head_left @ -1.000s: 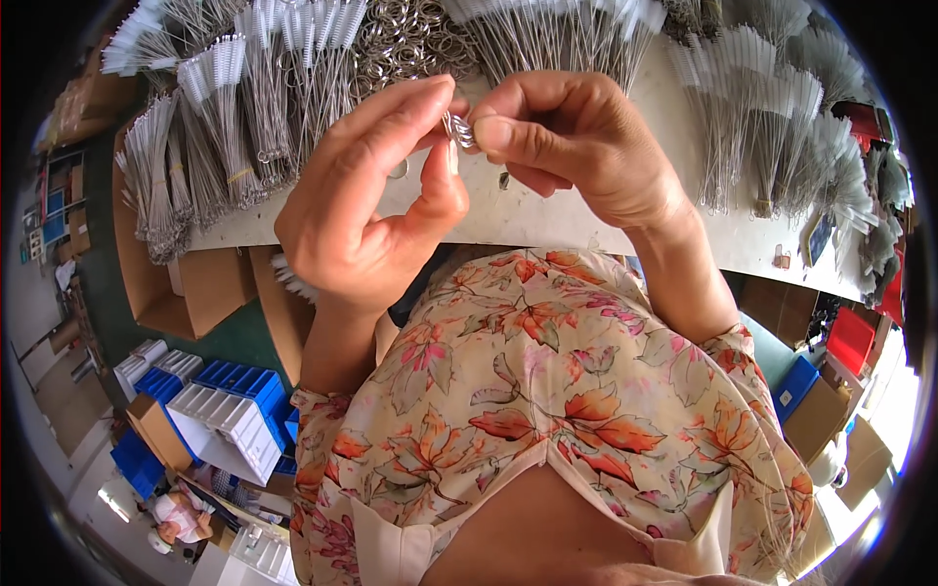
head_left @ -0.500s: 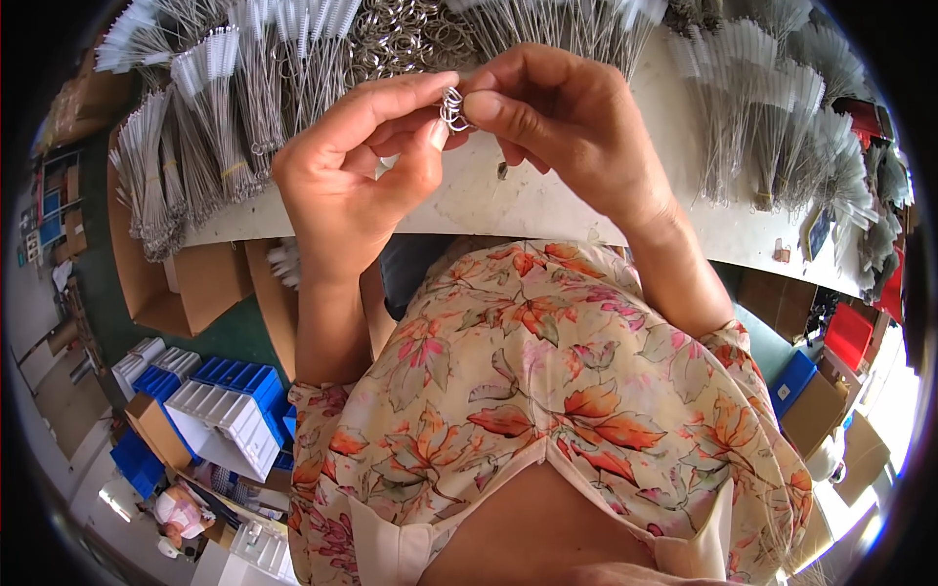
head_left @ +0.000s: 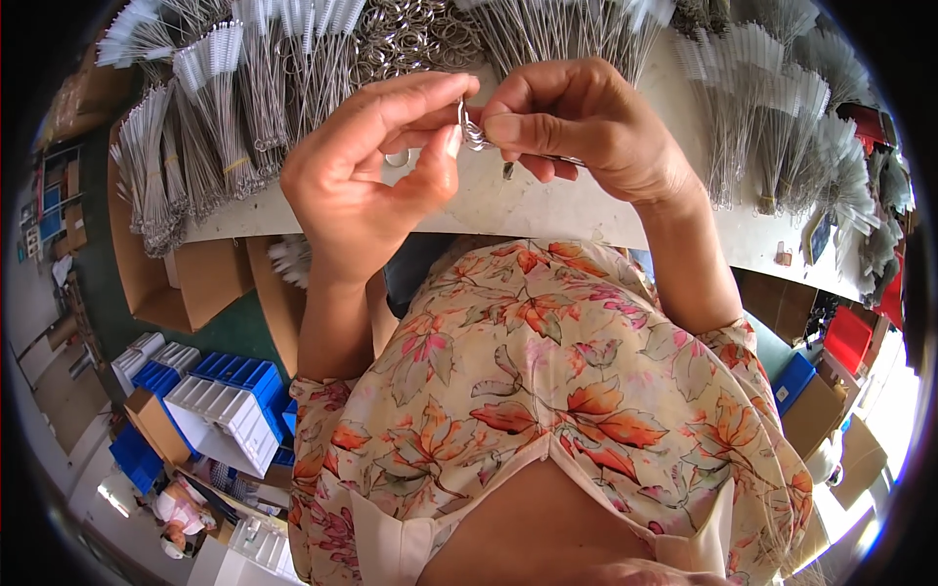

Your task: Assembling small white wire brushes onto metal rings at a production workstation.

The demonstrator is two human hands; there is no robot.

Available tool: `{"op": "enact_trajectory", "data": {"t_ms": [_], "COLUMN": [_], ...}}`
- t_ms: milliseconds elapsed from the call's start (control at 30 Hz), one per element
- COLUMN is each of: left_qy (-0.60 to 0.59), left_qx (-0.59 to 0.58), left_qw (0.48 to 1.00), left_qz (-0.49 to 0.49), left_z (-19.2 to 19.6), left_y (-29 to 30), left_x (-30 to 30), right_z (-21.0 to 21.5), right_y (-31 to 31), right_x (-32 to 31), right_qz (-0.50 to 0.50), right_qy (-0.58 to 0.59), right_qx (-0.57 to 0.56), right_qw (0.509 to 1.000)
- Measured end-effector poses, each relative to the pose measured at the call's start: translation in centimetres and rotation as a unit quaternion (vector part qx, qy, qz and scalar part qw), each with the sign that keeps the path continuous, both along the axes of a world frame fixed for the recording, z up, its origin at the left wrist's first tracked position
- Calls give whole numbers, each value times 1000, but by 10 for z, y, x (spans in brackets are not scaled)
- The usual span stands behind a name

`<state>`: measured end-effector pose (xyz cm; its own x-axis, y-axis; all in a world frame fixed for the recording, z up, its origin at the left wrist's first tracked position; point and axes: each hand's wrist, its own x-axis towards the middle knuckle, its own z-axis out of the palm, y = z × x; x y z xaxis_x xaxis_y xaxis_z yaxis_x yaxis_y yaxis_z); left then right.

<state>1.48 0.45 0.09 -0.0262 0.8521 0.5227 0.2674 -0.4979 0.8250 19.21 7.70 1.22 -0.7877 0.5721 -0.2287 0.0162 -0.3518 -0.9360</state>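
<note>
Thumb and index finger of my left hand [head_left: 371,171] pinch a shiny metal ring [head_left: 461,111], seen nearly edge-on. Against it, my right hand [head_left: 601,127] is closed on several small wire loops [head_left: 476,137], gripped between thumb and bent fingers. A thin wire stem shows under the right palm; the rest of what that hand holds is hidden. The ring and loops touch or overlap, but I cannot tell whether they are linked. Another loose ring [head_left: 398,157] lies on the table below my left fingers.
A heap of metal rings [head_left: 415,39] lies beyond my hands on the white table [head_left: 547,210]. Bundles of wire-stemmed brushes [head_left: 210,117] stand at left, with more brushes [head_left: 752,107] at right. An open cardboard box [head_left: 200,283] and blue and white bins [head_left: 225,410] are lower left.
Both hands have shifted slightly right. The ring has turned to stand more upright and edge-on, the loops now sit to its right, and a wire stem has come into sight under my right hand.
</note>
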Motion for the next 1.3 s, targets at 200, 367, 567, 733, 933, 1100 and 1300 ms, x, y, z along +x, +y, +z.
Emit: {"op": "enact_trajectory", "data": {"t_ms": [200,367,567,733,933,1100,1300], "left_qy": [-193,-105,346,390,455,291,-138], "left_qx": [-177,-312,-245,-307,-231,-169,-302], "left_qw": [962,941,865,835,814,893,921], "left_qz": [-79,-77,270,238,278,297,206], "left_z": [1,-8,-18,-33,-30,-45,-2], "left_y": [3,5,39,53,43,48,37], "left_x": [-11,-25,-93,-103,-105,-109,-138], "right_z": [-2,-35,-89,-74,-29,-44,-43], "right_y": [-7,-24,-52,-40,50,82,95], "right_x": [-4,-11,3,-5,3,2,23], "right_qz": [-24,-129,3,-71,-268,-192,-261], "right_qy": [28,-93,-124,-6,-192,-354,-201], "right_qx": [-20,443,694,621,506,467,275], "right_qw": [999,882,709,781,797,788,903]}}
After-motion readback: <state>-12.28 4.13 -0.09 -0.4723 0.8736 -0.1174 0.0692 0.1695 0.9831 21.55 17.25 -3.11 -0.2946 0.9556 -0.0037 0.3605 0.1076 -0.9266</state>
